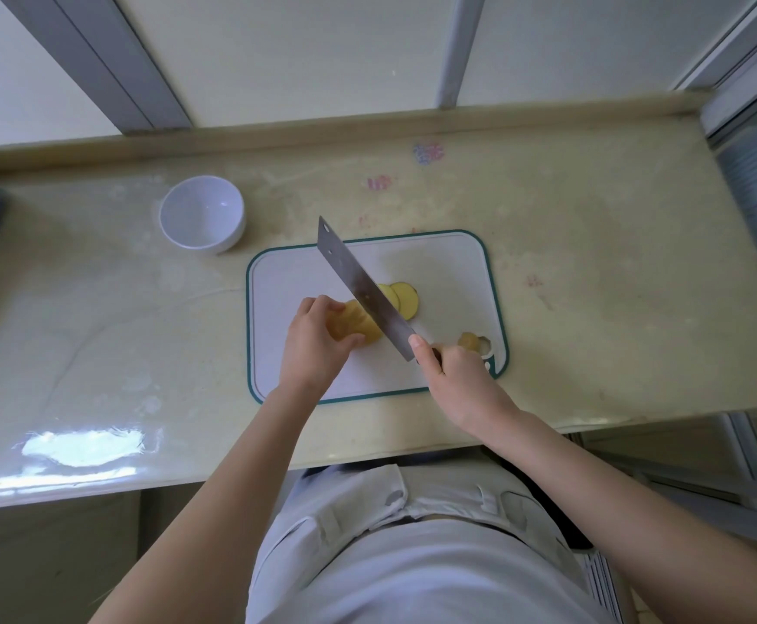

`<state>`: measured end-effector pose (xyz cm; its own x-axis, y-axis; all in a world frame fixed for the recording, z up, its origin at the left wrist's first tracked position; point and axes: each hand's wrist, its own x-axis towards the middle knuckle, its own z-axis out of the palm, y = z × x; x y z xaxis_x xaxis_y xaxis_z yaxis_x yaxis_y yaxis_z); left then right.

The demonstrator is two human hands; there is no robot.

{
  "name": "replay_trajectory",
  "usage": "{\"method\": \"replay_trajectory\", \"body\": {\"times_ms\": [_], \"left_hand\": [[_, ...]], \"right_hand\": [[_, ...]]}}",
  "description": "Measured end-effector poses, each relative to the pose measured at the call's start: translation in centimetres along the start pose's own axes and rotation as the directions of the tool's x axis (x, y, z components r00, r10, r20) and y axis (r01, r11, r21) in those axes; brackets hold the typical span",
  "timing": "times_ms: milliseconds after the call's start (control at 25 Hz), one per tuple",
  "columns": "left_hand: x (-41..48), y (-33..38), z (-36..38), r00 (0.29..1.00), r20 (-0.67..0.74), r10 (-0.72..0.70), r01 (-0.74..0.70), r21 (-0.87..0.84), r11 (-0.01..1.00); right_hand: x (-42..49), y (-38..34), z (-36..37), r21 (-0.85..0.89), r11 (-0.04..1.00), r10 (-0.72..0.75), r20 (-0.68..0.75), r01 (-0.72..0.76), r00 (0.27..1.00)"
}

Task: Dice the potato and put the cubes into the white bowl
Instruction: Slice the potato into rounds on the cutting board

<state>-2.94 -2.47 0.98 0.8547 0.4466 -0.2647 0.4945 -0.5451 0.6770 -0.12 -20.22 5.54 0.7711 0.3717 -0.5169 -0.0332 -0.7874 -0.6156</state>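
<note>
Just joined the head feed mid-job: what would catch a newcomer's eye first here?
The big cleaver, held by the right hand, slants across the middle of the teal-rimmed cutting board, its blade at the potato that the left hand holds down. Round slices lie right of the blade. The white bowl stands empty on the counter, off the board's far left corner.

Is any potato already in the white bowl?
No, the white bowl shows only its bare inside, while the cut slices lie on the cutting board.
</note>
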Motion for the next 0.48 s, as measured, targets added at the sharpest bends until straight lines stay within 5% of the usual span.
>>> {"method": "replay_trajectory", "body": {"times_ms": [480], "left_hand": [[0.87,0.44,-0.54,0.999,0.031,-0.024,0.023,0.028,0.999]], "right_hand": [[-0.65,0.1,0.08,-0.065,0.998,0.003,0.02,-0.002,1.0]]}}
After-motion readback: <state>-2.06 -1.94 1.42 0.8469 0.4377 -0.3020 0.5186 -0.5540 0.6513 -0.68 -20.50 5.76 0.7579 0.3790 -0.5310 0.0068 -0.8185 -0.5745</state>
